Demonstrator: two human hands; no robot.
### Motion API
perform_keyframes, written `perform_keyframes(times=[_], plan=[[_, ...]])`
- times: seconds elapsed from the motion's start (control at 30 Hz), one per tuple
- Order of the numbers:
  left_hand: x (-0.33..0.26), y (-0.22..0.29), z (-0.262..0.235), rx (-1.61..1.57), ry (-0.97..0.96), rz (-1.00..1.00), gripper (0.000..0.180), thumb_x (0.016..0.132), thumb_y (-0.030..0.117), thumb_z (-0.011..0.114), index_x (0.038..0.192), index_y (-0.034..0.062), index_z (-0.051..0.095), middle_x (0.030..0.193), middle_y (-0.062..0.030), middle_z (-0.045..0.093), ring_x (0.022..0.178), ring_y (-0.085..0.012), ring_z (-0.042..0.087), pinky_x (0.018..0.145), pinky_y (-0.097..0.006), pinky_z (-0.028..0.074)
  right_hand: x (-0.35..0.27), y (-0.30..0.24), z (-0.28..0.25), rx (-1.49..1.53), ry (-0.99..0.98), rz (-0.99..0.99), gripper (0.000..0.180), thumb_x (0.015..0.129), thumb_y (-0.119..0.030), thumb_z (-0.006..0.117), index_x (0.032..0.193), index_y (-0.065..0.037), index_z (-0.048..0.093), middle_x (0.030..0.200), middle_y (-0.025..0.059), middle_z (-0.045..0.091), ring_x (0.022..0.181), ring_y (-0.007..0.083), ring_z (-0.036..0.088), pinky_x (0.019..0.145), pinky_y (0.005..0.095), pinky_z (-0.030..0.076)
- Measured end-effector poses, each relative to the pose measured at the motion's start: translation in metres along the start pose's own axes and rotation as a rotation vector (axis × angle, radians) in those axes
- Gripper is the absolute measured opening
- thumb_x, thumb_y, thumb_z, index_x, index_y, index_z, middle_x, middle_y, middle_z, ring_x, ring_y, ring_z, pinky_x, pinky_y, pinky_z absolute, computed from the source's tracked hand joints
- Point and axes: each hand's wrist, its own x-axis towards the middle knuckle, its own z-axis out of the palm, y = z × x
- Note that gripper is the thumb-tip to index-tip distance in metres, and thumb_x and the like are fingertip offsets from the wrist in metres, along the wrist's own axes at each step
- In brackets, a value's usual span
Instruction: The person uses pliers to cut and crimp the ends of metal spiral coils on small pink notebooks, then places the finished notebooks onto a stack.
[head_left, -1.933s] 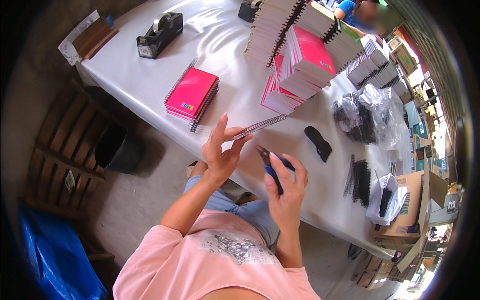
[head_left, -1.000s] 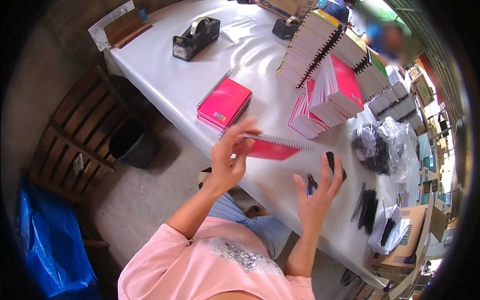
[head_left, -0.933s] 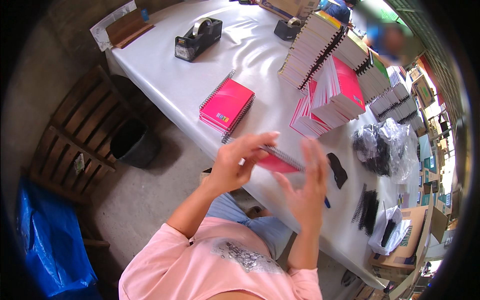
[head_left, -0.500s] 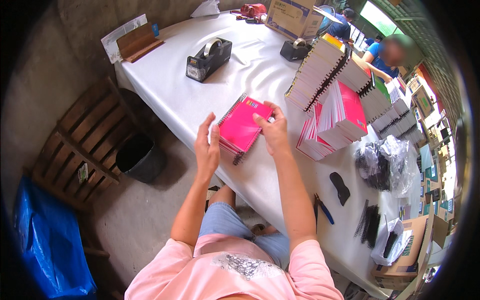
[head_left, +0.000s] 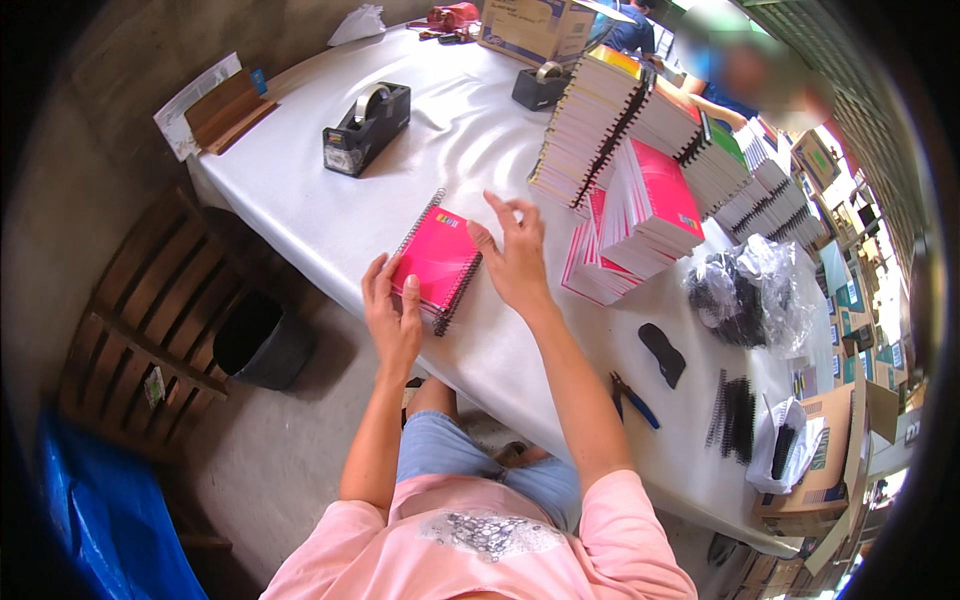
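Observation:
Several pink spiral-bound notebooks lie stacked in front of me, the top pink notebook (head_left: 437,258) showing its cover and black coils along its edges. My left hand (head_left: 393,318) rests at the stack's lower left corner, fingers and thumb apart. By its upper right edge is my right hand (head_left: 515,255), fingers spread and raised; the thumb comes close to the cover, and whether it touches I cannot tell. To the right stands a pile of pink notebooks (head_left: 655,215), some fanned and leaning.
Tape dispenser (head_left: 367,130) at the far left; cardboard box (head_left: 535,30) at the back. Taller stacks of bound books (head_left: 600,120) stand behind the pink pile. At right lie pliers (head_left: 634,402), a black flat piece (head_left: 662,355), black coils (head_left: 733,415) and a plastic bag (head_left: 755,295). A person works across the table.
My right hand has let go of the pink notebook's edge and opened beside it. My left hand has come down against the stack's lower left. The whole view has shifted slightly.

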Motion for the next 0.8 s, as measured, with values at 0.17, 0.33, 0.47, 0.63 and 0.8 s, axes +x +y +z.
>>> perform_keyframes(times=[0.17,0.33,0.47,0.63,0.8], plan=[[0.001,0.002,-0.018,0.075,0.177,0.11,0.038,0.094,0.024,0.054,0.126,0.0047,0.051,0.136,-0.0145,0.039,0.127,-0.0268,0.038,0.104,-0.041,0.031,0.017,-0.031,-0.133,-0.507,0.598,-0.19,0.052,0.085,-0.042,0.062,0.121,-0.006,0.056,0.115,0.0171,0.052,0.111,0.032,0.047,0.096,0.0459,0.035],[0.002,0.053,-0.014,-0.003,0.244,0.322,0.038,0.092,0.014,0.056,0.127,0.0021,0.046,0.134,-0.0131,0.035,0.131,-0.0257,0.033,0.108,-0.04,0.026,0.033,0.062,-0.235,-0.028,-0.03,0.458,0.049,0.077,-0.045,0.071,0.1,-0.001,0.069,0.092,0.0127,0.068,0.087,0.0186,0.062,0.081,0.0293,0.045],[-0.001,0.08,-0.005,-0.056,0.194,0.477,0.039,0.087,0.01,0.062,0.123,0.0021,0.048,0.131,-0.0144,0.036,0.13,-0.0315,0.034,0.107,-0.044,0.029,0.029,0.045,-0.234,0.029,0.031,0.491,0.045,0.074,-0.041,0.075,0.089,0.002,0.071,0.08,0.0103,0.07,0.076,0.0121,0.063,0.073,0.0259,0.046],[-0.001,0.12,0.016,-0.165,0.025,0.572,0.042,0.086,0.009,0.063,0.124,0.0008,0.048,0.129,-0.0156,0.039,0.128,-0.0326,0.038,0.107,-0.043,0.03,0.04,0.056,-0.236,-0.263,0.124,0.416,0.04,0.075,-0.036,0.075,0.09,0.001,0.068,0.08,0.0096,0.07,0.072,0.0122,0.064,0.067,0.0275,0.048],[-0.005,0.175,0.04,-0.362,-0.202,0.406,0.049,0.09,0.013,0.059,0.134,-0.0007,0.042,0.131,-0.0148,0.044,0.122,-0.0247,0.045,0.102,-0.037,0.036,-0.012,-0.003,-0.228,0.31,0.391,0.179,0.028,0.078,-0.021,0.074,0.09,-0.001,0.058,0.081,0.0079,0.067,0.068,0.0094,0.059,0.057,0.0232,0.044]])
